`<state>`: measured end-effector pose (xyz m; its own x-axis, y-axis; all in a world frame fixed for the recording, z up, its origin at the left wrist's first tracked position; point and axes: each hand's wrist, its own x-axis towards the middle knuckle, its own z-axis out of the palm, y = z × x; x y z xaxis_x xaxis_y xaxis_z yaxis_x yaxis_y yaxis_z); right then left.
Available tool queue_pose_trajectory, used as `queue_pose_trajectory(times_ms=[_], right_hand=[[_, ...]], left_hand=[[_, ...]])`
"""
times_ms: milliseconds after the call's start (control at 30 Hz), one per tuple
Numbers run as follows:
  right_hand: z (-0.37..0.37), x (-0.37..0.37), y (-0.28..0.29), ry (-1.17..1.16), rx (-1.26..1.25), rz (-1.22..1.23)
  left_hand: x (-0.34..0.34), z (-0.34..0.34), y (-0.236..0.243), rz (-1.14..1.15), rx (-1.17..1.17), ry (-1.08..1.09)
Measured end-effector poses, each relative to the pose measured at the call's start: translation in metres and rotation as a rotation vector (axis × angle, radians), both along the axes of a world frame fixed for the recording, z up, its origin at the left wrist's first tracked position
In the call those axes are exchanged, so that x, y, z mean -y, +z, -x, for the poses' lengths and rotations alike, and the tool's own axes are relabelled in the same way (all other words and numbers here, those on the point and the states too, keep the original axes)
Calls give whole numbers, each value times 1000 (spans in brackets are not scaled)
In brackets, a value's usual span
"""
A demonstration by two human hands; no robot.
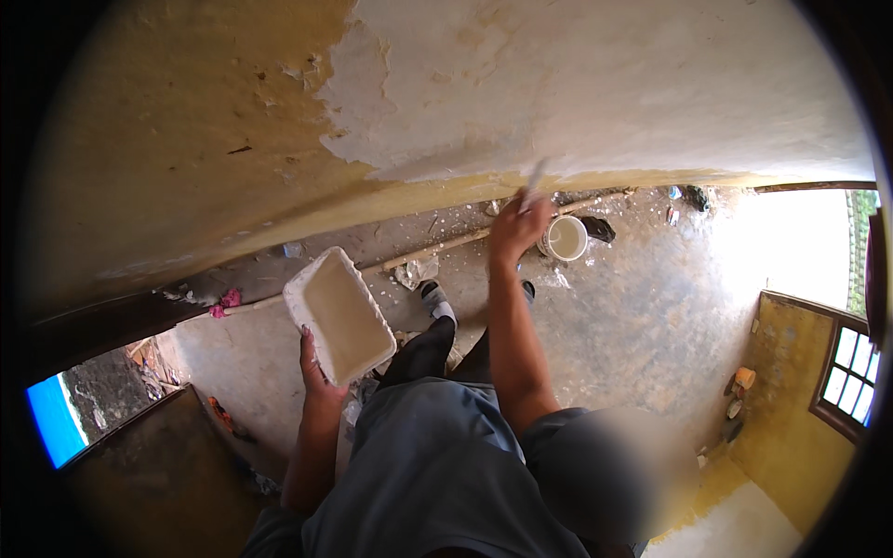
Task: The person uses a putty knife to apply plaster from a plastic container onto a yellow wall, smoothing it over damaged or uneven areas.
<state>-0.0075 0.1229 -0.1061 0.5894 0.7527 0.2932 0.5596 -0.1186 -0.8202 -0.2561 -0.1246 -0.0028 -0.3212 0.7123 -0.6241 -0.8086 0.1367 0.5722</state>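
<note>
My left hand (324, 377) grips the near left edge of a rectangular tub (383, 347), its thumb up along the outer side. The tub is crusted white at the rim, looks pale cream inside, and is tilted a little. Out in front, my right hand (519, 226) is closed around a thin, flat tool (536, 175) pointing toward the wall. The tool is blurred, so its exact kind and whether it touches the wall cannot be made out. The wall (595, 93) is pale white on the right and peeling yellow on the left, with a ragged border between.
A white bucket (566, 239) stands on the concrete floor beyond my right forearm, beside a black plastic piece (598, 229). A long pole (437, 247) lies along the wall's foot among white flakes. Pink cloth (226, 302) lies at left. A barred window (848, 367) is at right.
</note>
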Motion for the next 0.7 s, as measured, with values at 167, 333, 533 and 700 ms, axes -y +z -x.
queue_pose_trajectory(times_ms=[167, 333, 533, 700], right_hand=[[43, -37, 11, 139, -92, -427], [119, 36, 22, 608, -98, -135], [-37, -3, -23, -7, -36, -101], [-98, -55, -3, 3, 89, -128]], left_hand=[[-10, -1, 3, -19, 30, -37], [-10, 3, 1, 7, 19, 16], [-4, 1, -2, -9, 40, 18], [-10, -2, 1, -20, 33, -21]])
